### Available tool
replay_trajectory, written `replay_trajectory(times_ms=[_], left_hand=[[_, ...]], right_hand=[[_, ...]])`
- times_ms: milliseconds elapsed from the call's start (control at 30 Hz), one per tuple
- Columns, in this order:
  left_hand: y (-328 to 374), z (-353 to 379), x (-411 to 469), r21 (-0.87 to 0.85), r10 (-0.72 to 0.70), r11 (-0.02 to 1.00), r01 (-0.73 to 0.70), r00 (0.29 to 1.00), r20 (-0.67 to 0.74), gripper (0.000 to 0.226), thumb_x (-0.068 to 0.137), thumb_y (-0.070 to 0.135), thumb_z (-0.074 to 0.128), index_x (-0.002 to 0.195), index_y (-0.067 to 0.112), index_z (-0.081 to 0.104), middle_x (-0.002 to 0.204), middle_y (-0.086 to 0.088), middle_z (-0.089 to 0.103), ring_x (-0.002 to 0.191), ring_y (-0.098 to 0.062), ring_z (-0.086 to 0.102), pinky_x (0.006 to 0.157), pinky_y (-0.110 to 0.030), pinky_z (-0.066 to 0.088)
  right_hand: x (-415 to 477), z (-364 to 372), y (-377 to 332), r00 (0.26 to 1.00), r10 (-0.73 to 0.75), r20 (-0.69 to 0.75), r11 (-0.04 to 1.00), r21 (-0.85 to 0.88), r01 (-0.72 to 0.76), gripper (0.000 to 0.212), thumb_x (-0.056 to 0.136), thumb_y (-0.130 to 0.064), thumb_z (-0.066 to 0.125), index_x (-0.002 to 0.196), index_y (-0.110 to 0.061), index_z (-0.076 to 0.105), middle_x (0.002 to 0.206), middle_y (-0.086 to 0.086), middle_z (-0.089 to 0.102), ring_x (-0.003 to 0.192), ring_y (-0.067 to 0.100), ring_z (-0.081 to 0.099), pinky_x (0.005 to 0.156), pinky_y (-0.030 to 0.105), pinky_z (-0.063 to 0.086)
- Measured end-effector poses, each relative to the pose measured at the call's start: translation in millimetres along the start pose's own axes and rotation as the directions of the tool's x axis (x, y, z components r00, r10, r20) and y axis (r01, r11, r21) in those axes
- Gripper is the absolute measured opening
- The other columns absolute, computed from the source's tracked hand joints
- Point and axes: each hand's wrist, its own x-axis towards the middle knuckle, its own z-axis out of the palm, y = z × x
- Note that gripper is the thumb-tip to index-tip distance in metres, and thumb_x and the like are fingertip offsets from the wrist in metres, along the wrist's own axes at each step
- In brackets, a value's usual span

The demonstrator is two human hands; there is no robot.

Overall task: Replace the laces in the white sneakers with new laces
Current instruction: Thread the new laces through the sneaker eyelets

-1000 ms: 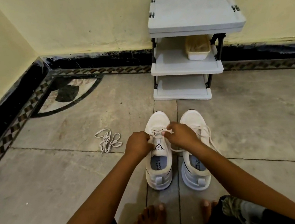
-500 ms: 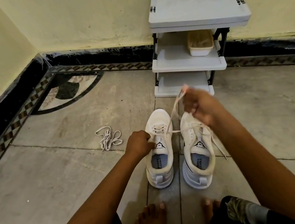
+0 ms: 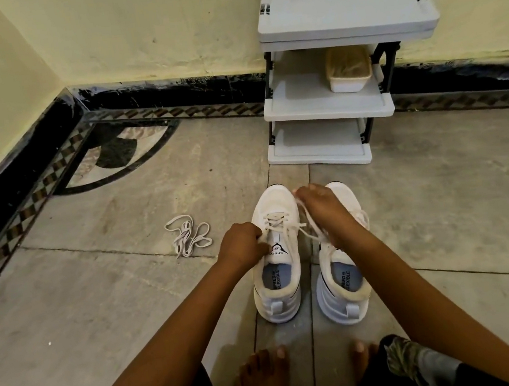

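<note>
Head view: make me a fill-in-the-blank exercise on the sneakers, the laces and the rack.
The loose lace lies on the floor, ____ of the two sneakers.
In the rack, the container sits on the ____ shelf.
The person's feet are ____.
The left hand pinches a lace of the sneaker on the ____.
Missing: left; middle; bare; left.

- The single head-worn camera is looking forward and steeply down, its wide angle bowing the floor lines.
- It is hovering close above the left hand [image 3: 241, 242] and right hand [image 3: 325, 206], both gripping the lace [image 3: 292, 227] over the white sneakers [image 3: 280, 308].
- It is facing the wall, taking in the shelf rack [image 3: 347, 18] farther off and the bare feet [image 3: 263, 381] at the bottom edge.
</note>
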Motion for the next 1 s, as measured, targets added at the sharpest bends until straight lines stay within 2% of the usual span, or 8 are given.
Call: replay_trajectory(times_ms=[100, 200, 400, 633, 733, 800, 933, 1000], left_hand=[[-0.6, 1.0, 1.7, -0.011, -0.007, 1.0, 0.007, 1.0, -0.002, 0.025, 0.082, 0.025, 0.066, 0.069, 0.005, 0.058, 0.081, -0.017, 0.066, 0.082, -0.031, 0.061, 0.062, -0.03, 0.036], [-0.4, 2.0, 2.4, -0.002, -0.005, 1.0, 0.005, 1.0, -0.006, 0.028, 0.081, 0.027, 0.067, 0.063, 0.012, 0.052, 0.073, -0.013, 0.06, 0.082, -0.03, 0.061, 0.058, -0.026, 0.03], [0.7, 3.0, 1.2, 0.014, -0.013, 1.0, 0.013, 1.0, -0.022, 0.019, 0.081, 0.026, 0.066, 0.073, 0.01, 0.059, 0.074, -0.012, 0.06, 0.084, -0.031, 0.061, 0.059, -0.027, 0.033], [3.5, 1.2, 2.1, 0.036, -0.068, 0.997, 0.069, 0.997, -0.026, 0.02, 0.082, 0.024, 0.065, 0.081, 0.004, 0.062, 0.088, -0.015, 0.063, 0.087, -0.032, 0.061, 0.061, -0.028, 0.035], [-0.2, -5.4, 3.7, -0.036, -0.073, 0.997, 0.074, 0.997, 0.026, 0.025, 0.079, 0.028, 0.07, 0.068, 0.009, 0.059, 0.074, -0.01, 0.061, 0.08, -0.029, 0.063, 0.06, -0.03, 0.041], [-1.8, -9.2, 5.3, -0.112, -0.071, 0.991, 0.075, 0.997, 0.037, 0.031, 0.077, 0.034, 0.074, 0.082, 0.004, 0.068, 0.081, -0.013, 0.069, 0.076, -0.026, 0.066, 0.069, -0.034, 0.049], [-2.2, -11.2, 6.1, -0.112, -0.06, 0.992, 0.063, 0.998, 0.031, 0.037, 0.076, 0.036, 0.075, 0.089, 0.002, 0.071, 0.085, -0.014, 0.072, 0.071, -0.022, 0.065, 0.073, -0.034, 0.052], [-1.3, -11.7, 6.8, -0.104, -0.052, 0.993, 0.055, 0.998, 0.032, 0.035, 0.076, 0.035, 0.075, 0.089, 0.003, 0.071, 0.089, -0.014, 0.071, 0.073, -0.023, 0.065, 0.075, -0.035, 0.053]], right_hand=[[6.5, -2.4, 21.6, 0.997, -0.069, 0.018, 0.774, -0.63, 0.065, 0.025, 0.09, -0.037, 0.056, 0.094, -0.013, 0.054, 0.087, 0.003, 0.059, 0.084, 0.025, 0.057, 0.071, 0.03, 0.04], [3.6, 2.8, 36.3, 0.991, -0.09, 0.101, 0.569, -0.811, 0.134, 0.029, 0.093, -0.033, 0.053, 0.102, -0.007, 0.061, 0.103, 0.011, 0.065, 0.1, 0.03, 0.059, 0.074, 0.031, 0.041], [6.8, -2.6, 32.8, 0.988, -0.151, 0.019, 0.645, -0.756, 0.113, 0.033, 0.091, -0.022, 0.054, 0.059, -0.02, 0.043, 0.077, 0.008, 0.056, 0.084, 0.031, 0.059, 0.059, 0.025, 0.029], [3.4, -8.6, 32.2, 0.992, -0.114, 0.058, 0.671, -0.732, 0.12, 0.033, 0.089, -0.03, 0.059, 0.061, -0.016, 0.048, 0.065, 0.0, 0.051, 0.068, 0.019, 0.05, 0.053, 0.025, 0.029], [-0.9, -14.9, 17.0, 0.973, 0.078, 0.218, 0.624, -0.771, 0.122, 0.047, 0.084, -0.045, 0.063, 0.051, -0.016, 0.049, 0.052, -0.003, 0.049, 0.053, 0.01, 0.048, 0.052, 0.023, 0.033], [-4.1, -19.8, 8.4, 0.95, 0.186, 0.249, 0.638, -0.766, 0.076, 0.051, 0.082, -0.055, 0.061, 0.05, -0.015, 0.055, 0.046, -0.007, 0.052, 0.05, 0.005, 0.049, 0.054, 0.02, 0.037], [-0.2, -30.2, 8.5, 0.988, -0.083, 0.128, 0.585, -0.797, 0.152, 0.039, 0.093, -0.031, 0.055, 0.063, -0.008, 0.064, 0.054, 0.002, 0.053, 0.06, 0.018, 0.054, 0.062, 0.026, 0.038], [2.6, -28.8, 14.3, 0.977, -0.163, 0.135, 0.469, -0.861, 0.197, 0.017, 0.091, -0.016, 0.053, 0.088, -0.008, 0.067, 0.083, 0.01, 0.066, 0.086, 0.028, 0.061, 0.073, 0.03, 0.046]])
